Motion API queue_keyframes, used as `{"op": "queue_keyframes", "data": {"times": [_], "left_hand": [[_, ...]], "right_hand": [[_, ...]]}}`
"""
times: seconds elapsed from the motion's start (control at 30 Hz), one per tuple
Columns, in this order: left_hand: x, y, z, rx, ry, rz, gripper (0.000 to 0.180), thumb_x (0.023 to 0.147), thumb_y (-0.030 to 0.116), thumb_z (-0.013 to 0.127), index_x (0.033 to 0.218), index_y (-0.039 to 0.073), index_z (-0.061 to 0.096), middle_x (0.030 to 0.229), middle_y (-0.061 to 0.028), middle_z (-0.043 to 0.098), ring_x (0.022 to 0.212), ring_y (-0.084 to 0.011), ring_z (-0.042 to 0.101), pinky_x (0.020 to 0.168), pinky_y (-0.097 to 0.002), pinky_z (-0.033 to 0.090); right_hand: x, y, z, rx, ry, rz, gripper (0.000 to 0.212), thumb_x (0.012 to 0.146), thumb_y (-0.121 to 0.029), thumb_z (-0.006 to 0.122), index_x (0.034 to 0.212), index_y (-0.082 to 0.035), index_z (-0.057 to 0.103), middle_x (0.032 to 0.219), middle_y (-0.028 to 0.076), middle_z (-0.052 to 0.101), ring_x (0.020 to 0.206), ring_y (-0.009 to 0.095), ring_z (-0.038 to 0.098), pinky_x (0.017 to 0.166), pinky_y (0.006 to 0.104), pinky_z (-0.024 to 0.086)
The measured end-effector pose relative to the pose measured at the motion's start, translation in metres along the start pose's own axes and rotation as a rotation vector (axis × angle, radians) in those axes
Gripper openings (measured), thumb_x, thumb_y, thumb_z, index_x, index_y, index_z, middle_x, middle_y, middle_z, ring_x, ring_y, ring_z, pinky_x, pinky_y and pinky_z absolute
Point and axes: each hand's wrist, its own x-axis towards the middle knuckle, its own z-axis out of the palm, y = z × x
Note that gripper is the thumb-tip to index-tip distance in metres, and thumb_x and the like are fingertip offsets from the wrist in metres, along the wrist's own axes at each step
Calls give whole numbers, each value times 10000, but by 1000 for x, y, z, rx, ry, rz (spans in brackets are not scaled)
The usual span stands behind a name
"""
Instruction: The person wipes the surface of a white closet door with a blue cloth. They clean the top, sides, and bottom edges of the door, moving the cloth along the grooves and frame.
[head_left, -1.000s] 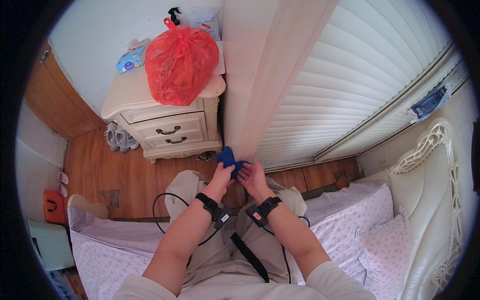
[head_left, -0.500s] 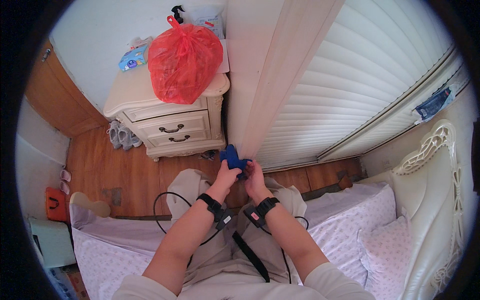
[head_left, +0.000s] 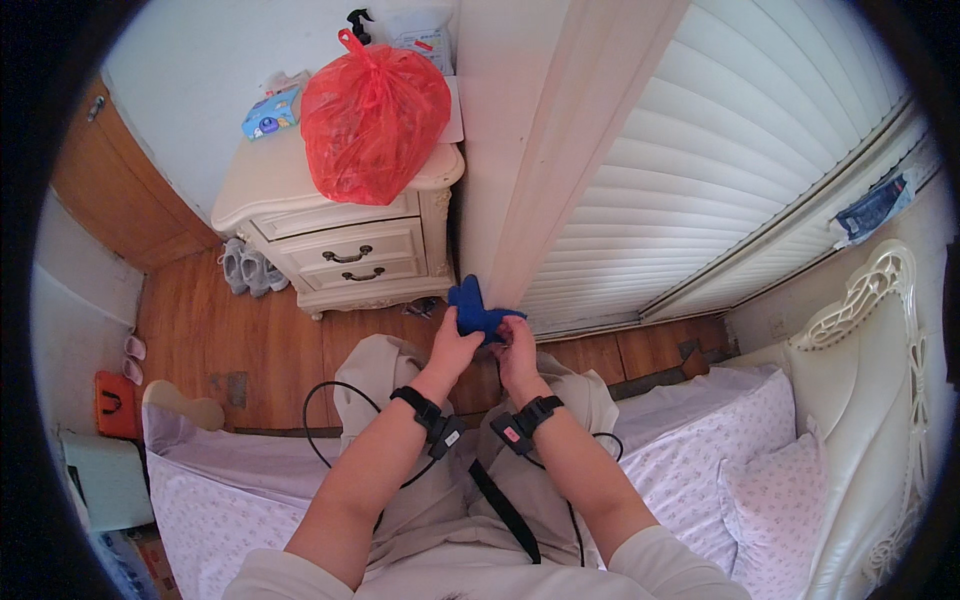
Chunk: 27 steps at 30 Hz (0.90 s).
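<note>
— What's that blue thing (head_left: 472, 310)?

— A small, soft piece of deep blue cloth, crumpled, with one end poking up and another flap drooping to the right.

— Where is it?

— Held up above the person's knees, in front of the pale curtain (head_left: 540, 150), near the cream nightstand (head_left: 340, 235) carrying a red plastic bag (head_left: 372, 115).

— And the hands?

— The left hand (head_left: 452, 350) has its fingers closed on the cloth's lower edge; the right hand (head_left: 517, 352) pinches it from the right side.

A red plastic bag (head_left: 373, 118) sits on a cream nightstand (head_left: 345, 245) beside white blinds (head_left: 700, 190).
</note>
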Motion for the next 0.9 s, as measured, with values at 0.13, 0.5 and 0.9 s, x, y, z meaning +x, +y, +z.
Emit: {"op": "queue_keyframes", "data": {"times": [0.13,0.5,0.9], "left_hand": [[0,-1,11,210,-73,2,701,725,121,653,1332,-59,353,1228,-233,529,1127,-307,528,961,-337,401],[-9,22,-10,114,-23,181,538,766,160,664,1211,-45,442,1136,-241,554,1062,-347,553,930,-345,418],[-7,11,-3,272,31,160,630,781,189,678,1263,-94,388,1200,-285,520,1142,-355,521,960,-372,405]], "right_hand": [[9,4,-15,-76,55,-14,196,862,-351,553,955,-178,552,892,-24,528,908,140,487,758,361,399],[-4,-3,0,-3,-55,-123,141,872,-284,539,941,-161,539,879,-8,521,873,141,496,733,322,424],[-4,-7,-1,32,-2,-51,155,860,-261,549,975,-159,528,914,-4,522,882,145,487,771,339,404]]}}
